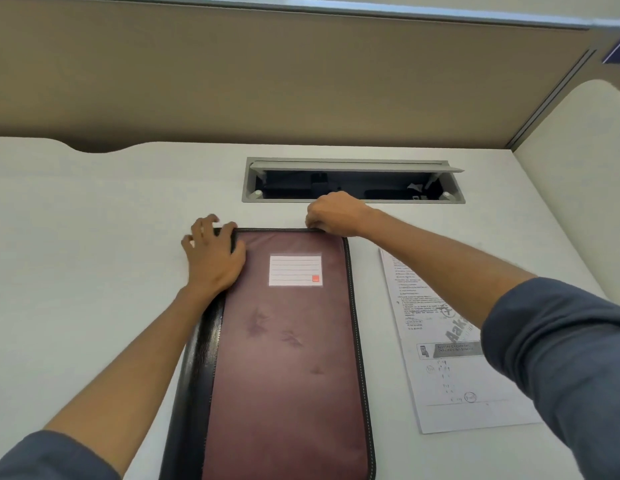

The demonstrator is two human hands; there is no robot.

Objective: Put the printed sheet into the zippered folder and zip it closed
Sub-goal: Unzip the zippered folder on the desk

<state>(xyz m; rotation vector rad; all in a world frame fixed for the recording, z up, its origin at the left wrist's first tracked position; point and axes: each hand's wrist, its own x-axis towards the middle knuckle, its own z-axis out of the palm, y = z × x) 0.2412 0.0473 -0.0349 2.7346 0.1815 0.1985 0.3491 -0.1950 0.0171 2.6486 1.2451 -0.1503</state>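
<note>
One folder (284, 341), one sheet (450, 344), two hands.

White desk (94, 220) bears folder (287, 341) and (beside it) sheet (447, 368).

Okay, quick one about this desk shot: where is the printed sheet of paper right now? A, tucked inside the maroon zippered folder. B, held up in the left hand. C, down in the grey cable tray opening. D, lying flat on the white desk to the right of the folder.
D: the printed white sheet of paper lies flat on the white desk, right of the maroon zippered folder with black trim, partly under the right forearm.
</note>
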